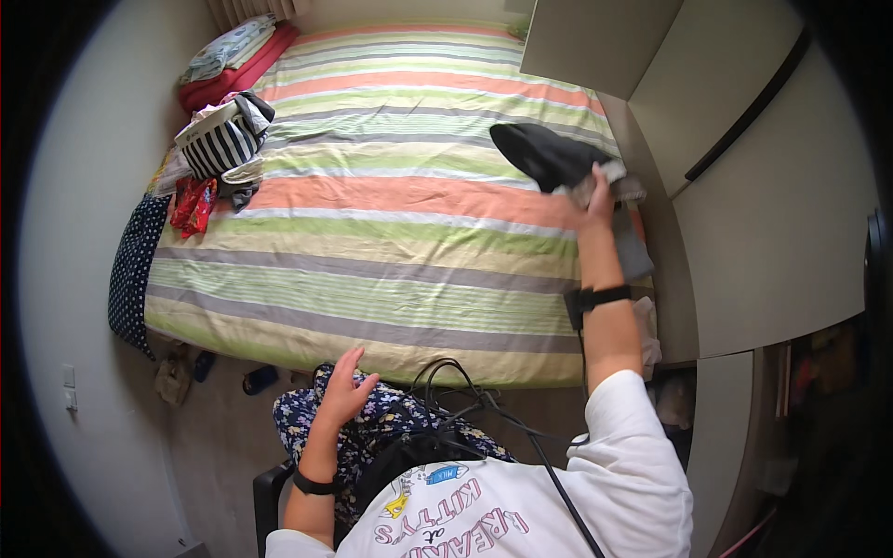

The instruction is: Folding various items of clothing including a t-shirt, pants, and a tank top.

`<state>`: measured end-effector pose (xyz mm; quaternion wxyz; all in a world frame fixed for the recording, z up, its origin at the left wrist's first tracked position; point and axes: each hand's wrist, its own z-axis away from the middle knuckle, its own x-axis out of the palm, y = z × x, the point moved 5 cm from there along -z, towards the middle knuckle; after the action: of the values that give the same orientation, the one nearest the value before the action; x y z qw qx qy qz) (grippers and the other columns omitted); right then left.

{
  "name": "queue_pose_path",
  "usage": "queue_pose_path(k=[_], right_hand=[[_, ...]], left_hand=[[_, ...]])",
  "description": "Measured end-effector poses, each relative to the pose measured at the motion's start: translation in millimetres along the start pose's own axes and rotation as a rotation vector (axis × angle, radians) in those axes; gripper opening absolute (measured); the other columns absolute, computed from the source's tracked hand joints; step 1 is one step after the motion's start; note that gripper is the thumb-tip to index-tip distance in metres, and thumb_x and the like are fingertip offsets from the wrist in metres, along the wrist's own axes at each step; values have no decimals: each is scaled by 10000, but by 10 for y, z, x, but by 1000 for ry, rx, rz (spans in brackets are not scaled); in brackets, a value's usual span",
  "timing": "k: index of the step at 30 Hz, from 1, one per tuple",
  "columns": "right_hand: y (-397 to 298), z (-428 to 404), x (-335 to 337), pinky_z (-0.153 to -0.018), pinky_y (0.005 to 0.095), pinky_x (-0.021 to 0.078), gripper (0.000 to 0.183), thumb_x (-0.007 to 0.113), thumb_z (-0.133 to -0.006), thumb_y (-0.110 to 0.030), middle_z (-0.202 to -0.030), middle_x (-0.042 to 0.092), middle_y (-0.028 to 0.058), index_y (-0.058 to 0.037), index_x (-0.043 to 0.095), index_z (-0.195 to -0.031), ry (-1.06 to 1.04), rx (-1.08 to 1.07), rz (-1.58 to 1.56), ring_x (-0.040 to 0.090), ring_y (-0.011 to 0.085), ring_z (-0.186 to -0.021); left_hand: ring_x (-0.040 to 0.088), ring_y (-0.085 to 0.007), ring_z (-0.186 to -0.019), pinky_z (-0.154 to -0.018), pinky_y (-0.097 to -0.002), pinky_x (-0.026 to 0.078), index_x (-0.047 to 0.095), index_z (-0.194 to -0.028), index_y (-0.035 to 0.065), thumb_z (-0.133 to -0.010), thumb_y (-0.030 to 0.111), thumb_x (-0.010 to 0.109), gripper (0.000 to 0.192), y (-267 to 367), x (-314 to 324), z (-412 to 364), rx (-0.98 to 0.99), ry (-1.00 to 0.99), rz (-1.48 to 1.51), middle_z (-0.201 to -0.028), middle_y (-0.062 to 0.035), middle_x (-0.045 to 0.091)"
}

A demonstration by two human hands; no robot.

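My right hand reaches out over the right side of the bed and grips a soft black cloth item. The black piece sticks out to the left of my fingers; motion blur hides exactly what it is. Pale and grey cloth shows just beyond the fingers, and I cannot tell whether it is in the grip. Below it, a grey fabric piece lies along the bed's right edge, beside my forearm. Over my lap hovers my left hand, fingers apart, holding nothing.
A striped sheet covers the bed. At its left are a striped fabric container of clothes, a red patterned cloth and folded bedding. Cabinets flank the right side. Black cables cross my lap. Slippers lie on the floor.
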<state>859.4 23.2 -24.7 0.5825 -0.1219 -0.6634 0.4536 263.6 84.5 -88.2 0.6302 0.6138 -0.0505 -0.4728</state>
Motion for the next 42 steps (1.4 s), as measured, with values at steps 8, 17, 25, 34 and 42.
queue_pose_path(k=[8, 17, 25, 34, 42], right_hand=[[1597, 848, -2011, -771, 475, 592, 380, 741, -861, -167, -1131, 664, 103, -75, 590, -1198, 604, 249, -24, 673, 290, -993], [1422, 667, -1699, -686, 433, 605, 394, 773, -851, -220, -1036, 677, 115, -37, 585, -1145, 454, 454, 27, 691, 301, -866], [1637, 788, -1807, -723, 421, 616, 227, 731, -888, -182, -975, 687, 112, -62, 621, -1045, 430, 453, -41, 696, 265, -892], [1612, 1374, -1470, -652, 429, 594, 454, 694, -911, -396, -910, 606, 152, 19, 556, -1029, 501, 495, 321, 644, 290, -811], [1869, 1831, -433, -806, 468, 538, 405, 664, -915, -348, -1092, 600, 220, -14, 545, -1111, -361, 144, 1357, 624, 355, -984]], left_hand=[[537, -293, -1211, -840, -322, 528, 458, -1410, 13, -880, 237, 701, 624, -124, 33, 30, -54, -35, -6, -1424, -191, 465], [584, -266, -1085, -791, -322, 522, 457, -1405, -3, -871, 229, 711, 635, -133, 224, -106, -36, -67, -21, -1375, -192, 505], [615, -287, -1103, -866, -358, 525, 451, -1422, 12, -880, 243, 709, 643, -161, 108, -101, -92, -81, -28, -1322, -192, 544], [609, -330, -1064, -869, -381, 517, 455, -1408, 0, -881, 256, 691, 631, -198, -193, -284, -76, -32, -31, -1282, -240, 560], [463, -373, -1307, -1097, -410, 376, 478, -1375, -25, -873, 312, 681, 638, -707, -625, -728, -33, 93, -177, -1381, -256, 503]])
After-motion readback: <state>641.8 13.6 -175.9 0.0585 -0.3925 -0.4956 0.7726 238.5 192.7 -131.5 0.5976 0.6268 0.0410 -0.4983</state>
